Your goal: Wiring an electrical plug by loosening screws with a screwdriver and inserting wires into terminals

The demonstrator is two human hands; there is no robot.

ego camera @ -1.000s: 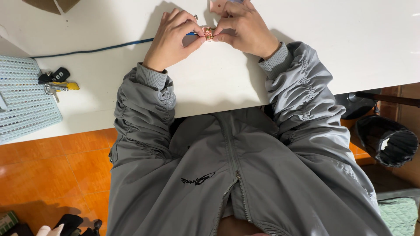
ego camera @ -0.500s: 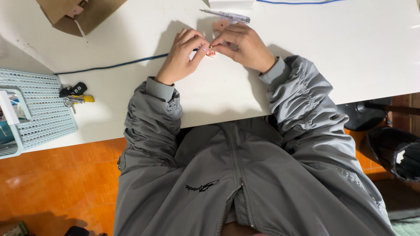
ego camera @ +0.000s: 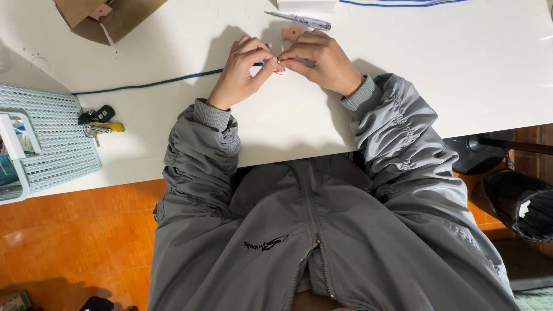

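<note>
Both my hands meet over the white table (ego camera: 461, 69). My left hand (ego camera: 239, 72) and my right hand (ego camera: 322, 60) pinch a tiny brass-and-pink part (ego camera: 279, 62) between their fingertips, held just above the tabletop. Most of the part is hidden by my fingers. A small pink piece (ego camera: 291, 31) lies just beyond my right hand. A clear-handled screwdriver pen (ego camera: 299, 21) rests farther back. Grey jacket sleeves cover both my forearms.
A blue cable (ego camera: 150, 85) runs across the table to the left. A key bunch with a yellow tag (ego camera: 98, 121) lies beside a pale blue plastic basket (ego camera: 49, 147). A brown cardboard box (ego camera: 109, 17) sits at the back left. A black bin (ego camera: 518, 201) stands on the orange floor at right.
The camera has tilted, so my hands sit lower in view and more of the back of the table shows. My fingers keep pinching the small part together.
</note>
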